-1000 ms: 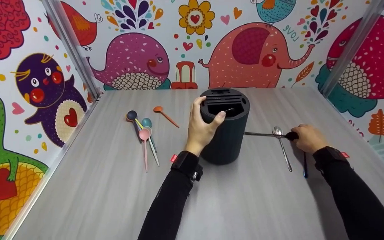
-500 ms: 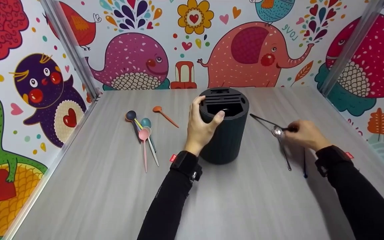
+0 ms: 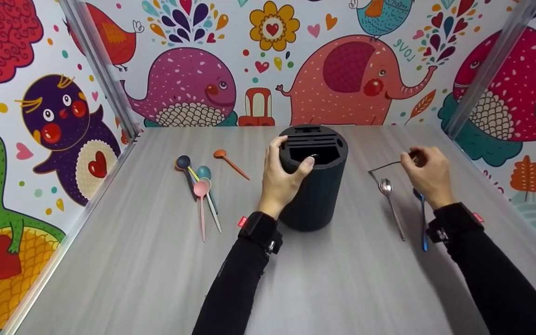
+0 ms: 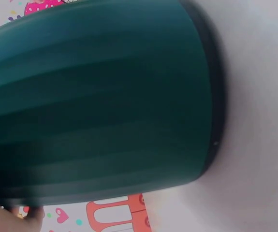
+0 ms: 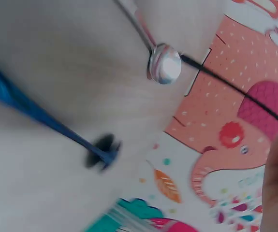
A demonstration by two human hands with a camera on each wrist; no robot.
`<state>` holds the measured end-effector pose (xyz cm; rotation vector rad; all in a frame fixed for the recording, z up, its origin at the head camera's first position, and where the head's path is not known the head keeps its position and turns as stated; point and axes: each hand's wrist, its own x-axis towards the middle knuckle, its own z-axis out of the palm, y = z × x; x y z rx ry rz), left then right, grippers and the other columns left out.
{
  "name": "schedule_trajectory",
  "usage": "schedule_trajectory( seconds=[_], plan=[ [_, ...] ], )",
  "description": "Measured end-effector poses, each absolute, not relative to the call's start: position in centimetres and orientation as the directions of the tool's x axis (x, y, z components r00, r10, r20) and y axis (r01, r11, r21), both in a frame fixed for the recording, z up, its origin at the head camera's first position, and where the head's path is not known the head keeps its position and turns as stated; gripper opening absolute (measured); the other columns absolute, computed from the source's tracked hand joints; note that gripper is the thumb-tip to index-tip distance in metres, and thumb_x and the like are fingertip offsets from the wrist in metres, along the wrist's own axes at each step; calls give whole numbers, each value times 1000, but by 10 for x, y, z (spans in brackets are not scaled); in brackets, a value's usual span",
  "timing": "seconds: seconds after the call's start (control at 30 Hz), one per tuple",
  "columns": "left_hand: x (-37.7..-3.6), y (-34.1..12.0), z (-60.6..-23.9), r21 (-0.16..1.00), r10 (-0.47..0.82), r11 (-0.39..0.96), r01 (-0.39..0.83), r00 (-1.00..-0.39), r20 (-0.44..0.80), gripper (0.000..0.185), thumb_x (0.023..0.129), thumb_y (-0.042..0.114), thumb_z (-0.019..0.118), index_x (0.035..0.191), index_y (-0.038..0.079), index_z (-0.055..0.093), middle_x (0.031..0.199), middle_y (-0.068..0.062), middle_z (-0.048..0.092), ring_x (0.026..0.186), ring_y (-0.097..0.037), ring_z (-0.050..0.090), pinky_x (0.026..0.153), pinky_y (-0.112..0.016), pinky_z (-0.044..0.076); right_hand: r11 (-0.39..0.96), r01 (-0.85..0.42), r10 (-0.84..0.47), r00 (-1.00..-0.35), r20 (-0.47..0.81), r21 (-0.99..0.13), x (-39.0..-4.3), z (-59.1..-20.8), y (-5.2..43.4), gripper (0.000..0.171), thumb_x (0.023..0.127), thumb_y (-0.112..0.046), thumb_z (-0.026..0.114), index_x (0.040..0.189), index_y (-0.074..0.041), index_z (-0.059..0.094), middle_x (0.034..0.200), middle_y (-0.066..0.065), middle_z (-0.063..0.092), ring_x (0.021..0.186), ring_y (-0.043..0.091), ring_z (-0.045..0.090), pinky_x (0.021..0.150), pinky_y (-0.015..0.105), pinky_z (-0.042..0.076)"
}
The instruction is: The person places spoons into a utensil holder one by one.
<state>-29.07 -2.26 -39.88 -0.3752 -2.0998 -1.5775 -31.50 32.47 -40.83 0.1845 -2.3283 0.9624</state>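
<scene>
The dark ribbed cylindrical holder (image 3: 313, 186) is gripped by the left hand (image 3: 281, 179); the thin black spoon (image 3: 384, 166), pinched in the right hand (image 3: 428, 176), should be kept handle-down over the opening.

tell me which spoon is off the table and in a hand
The black spoon with the thin dark handle: the right hand pinches it by the bowl end, lifted. The silver spoon, the blue one and the pastel spoons lie flat.

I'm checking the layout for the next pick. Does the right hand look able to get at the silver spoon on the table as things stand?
Probably yes. The silver spoon lies bare on the table just left of the right hand, nothing over it. But that hand already pinches a thin black utensil, so its fingers aren't free.
</scene>
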Motion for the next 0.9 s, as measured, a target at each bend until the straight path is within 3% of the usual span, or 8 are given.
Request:
schedule_trajectory(
  seconds=[0.17,0.27,0.37,0.43,0.5,0.63,0.77,0.9],
  plan=[
    [-292,-24,-397,816,-68,300,494,-842,535,88,79,66,61,148,15,41,153,-5,41,138,-18,40,114,-44,33,784,-418,1,-740,673,-460,-323,-406,312,28,103,-19,62,98,8,61,90,21,54,80,28,47,70,35,32],
    [-291,-24,-398,819,-64,295,492,-845,531,87,80,65,62,148,15,41,153,-5,41,138,-18,40,114,-44,33,751,-439,41,-715,698,-494,-326,-407,308,26,101,-14,63,90,9,59,87,18,52,79,24,46,71,34,33],
    [-291,-24,-398,821,-60,290,491,-847,528,87,80,64,62,148,15,41,153,-6,41,137,-18,41,114,-43,33,667,-429,165,-711,683,-608,-327,-402,302,26,101,-14,64,88,8,60,86,8,53,80,14,48,73,26,36],
    [-291,-24,-398,819,-60,291,494,-845,531,87,80,64,62,147,14,41,153,-6,42,137,-18,41,114,-44,33,517,-445,252,-738,626,-731,-326,-396,296,27,103,-17,61,92,7,59,89,4,57,82,10,58,78,20,44],
    [-291,-23,-398,817,-62,293,496,-843,534,87,80,64,62,147,14,41,153,-6,42,137,-18,41,114,-44,33,293,-475,321,-769,553,-830,-325,-390,289,27,104,-21,59,99,6,58,92,5,62,81,11,67,81,20,53],
    [-292,-24,-399,818,-63,297,492,-845,531,87,79,65,62,148,15,41,153,-5,41,138,-18,41,114,-45,33,-125,-505,386,-818,428,-854,-325,-377,276,24,105,-20,54,111,4,55,88,16,63,66,20,66,66,27,58],
    [-292,-24,-399,821,-59,298,487,-849,525,87,79,65,62,148,15,40,153,-5,41,138,-17,40,114,-44,33,-272,-465,374,-858,352,-843,-322,-365,265,23,104,-21,59,110,1,54,75,10,54,57,17,47,48,23,41],
    [-291,-24,-399,822,-59,298,486,-849,524,88,79,65,62,148,15,40,153,-5,41,138,-17,40,114,-45,33,-296,-458,313,-876,368,-838,-317,-352,255,26,96,-18,72,91,-4,51,67,5,46,51,13,37,44,25,24]
  ],
)
